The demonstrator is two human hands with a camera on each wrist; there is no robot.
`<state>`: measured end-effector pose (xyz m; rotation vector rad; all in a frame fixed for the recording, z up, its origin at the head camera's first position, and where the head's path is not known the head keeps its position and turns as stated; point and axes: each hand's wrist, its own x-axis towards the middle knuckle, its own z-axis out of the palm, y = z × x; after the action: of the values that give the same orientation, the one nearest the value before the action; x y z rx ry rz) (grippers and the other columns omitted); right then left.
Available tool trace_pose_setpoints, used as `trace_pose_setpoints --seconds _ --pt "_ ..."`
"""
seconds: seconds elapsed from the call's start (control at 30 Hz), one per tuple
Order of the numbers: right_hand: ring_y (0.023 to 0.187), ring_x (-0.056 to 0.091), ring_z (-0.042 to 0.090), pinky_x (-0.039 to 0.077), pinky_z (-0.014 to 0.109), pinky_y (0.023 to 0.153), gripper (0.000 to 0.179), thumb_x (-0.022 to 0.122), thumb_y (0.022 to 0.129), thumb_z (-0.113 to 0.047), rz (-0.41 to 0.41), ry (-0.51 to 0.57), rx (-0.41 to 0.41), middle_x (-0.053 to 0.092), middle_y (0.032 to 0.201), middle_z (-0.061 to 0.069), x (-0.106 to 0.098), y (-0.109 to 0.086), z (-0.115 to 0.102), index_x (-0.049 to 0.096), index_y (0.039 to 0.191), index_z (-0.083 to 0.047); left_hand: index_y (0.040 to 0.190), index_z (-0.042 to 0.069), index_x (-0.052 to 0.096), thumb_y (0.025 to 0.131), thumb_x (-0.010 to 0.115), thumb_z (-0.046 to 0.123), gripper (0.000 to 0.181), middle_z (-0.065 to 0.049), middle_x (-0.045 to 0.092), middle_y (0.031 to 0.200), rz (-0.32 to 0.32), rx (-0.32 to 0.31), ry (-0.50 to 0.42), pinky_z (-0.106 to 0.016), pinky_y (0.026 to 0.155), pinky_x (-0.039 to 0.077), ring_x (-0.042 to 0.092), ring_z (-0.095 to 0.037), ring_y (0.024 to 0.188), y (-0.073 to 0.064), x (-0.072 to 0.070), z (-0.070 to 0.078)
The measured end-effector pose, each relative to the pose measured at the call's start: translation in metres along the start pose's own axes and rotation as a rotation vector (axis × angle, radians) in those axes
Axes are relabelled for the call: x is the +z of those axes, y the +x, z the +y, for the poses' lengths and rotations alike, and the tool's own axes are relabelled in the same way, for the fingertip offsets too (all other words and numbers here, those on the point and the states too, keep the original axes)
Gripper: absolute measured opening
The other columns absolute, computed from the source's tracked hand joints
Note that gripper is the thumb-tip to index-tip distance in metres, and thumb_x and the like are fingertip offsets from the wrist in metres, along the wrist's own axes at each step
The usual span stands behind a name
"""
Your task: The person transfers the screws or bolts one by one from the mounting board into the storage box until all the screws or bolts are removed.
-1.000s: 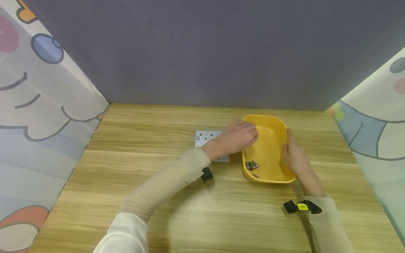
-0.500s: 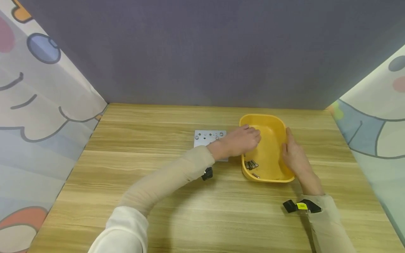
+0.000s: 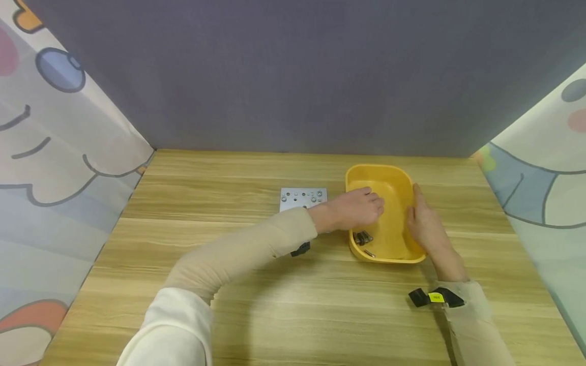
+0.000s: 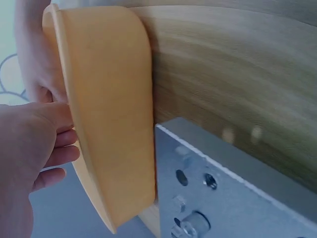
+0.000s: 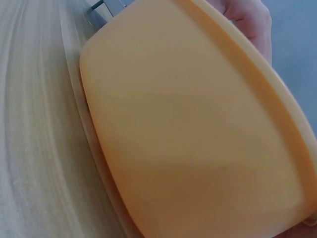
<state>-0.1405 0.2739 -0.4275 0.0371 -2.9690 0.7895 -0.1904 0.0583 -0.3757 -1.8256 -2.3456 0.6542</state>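
Observation:
A yellow plastic bin (image 3: pixel 389 239) stands on the wooden table, with several screws (image 3: pixel 362 238) in its near left corner. My left hand (image 3: pixel 359 209) reaches over the bin's left wall, fingers curled. In the left wrist view, the bin's wall hides the fingertips of the left hand (image 4: pixel 29 148), so anything between them cannot be seen. My right hand (image 3: pixel 426 223) holds the bin's right wall, its fingers along the outside and its thumb over the rim. Left of the bin, partly under my left forearm, lies a flat metal plate (image 3: pixel 293 201) with holes and several screws.
A grey panel (image 3: pixel 293 76) closes off the table's (image 3: pixel 206 183) far edge. Cartoon-printed curtains hang at the left (image 3: pixel 68 127) and right (image 3: pixel 545 152). One loose screw (image 3: pixel 369 253) lies apart from the others in the bin.
My left hand has moved right and farther into the bin, and the screw tip seen earlier by its fingers is out of sight. My right hand stays on the bin's wall.

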Motion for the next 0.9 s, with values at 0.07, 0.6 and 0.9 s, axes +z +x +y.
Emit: trace_pose_setpoints --seconds 0.07,0.6,0.9 --pt "0.119 0.049 0.066 0.042 0.072 0.102 0.06 0.039 0.106 -0.003 -0.005 0.0 0.004 0.039 0.141 0.049 0.0 0.0001 -0.0001 0.012 0.158 0.014 0.148 0.004 0.052 0.109 0.043 0.015 0.042 -0.01 0.054 0.151 0.005 0.012 0.013 -0.037 0.118 0.041 0.055 -0.023 0.136 0.0 0.0022 0.0013" --pt "0.114 0.052 0.067 0.046 0.072 0.097 0.06 0.04 0.104 0.002 0.015 -0.038 -0.034 0.04 0.138 0.052 -0.0015 -0.0029 -0.0047 0.013 0.155 0.018 0.142 0.007 0.059 0.11 0.047 0.016 0.036 -0.006 0.058 0.147 0.01 0.052 0.039 -0.032 0.113 0.045 0.057 -0.019 0.132 0.0026 0.0096 0.0063" --pt "0.107 0.054 0.068 0.047 0.073 0.093 0.06 0.041 0.104 0.001 0.019 -0.044 -0.029 0.042 0.134 0.052 -0.0013 -0.0024 -0.0045 0.014 0.155 0.018 0.139 0.011 0.063 0.108 0.053 0.019 0.034 -0.002 0.062 0.143 0.007 0.071 0.046 -0.03 0.109 0.046 0.06 -0.015 0.127 0.0046 0.0085 0.0098"
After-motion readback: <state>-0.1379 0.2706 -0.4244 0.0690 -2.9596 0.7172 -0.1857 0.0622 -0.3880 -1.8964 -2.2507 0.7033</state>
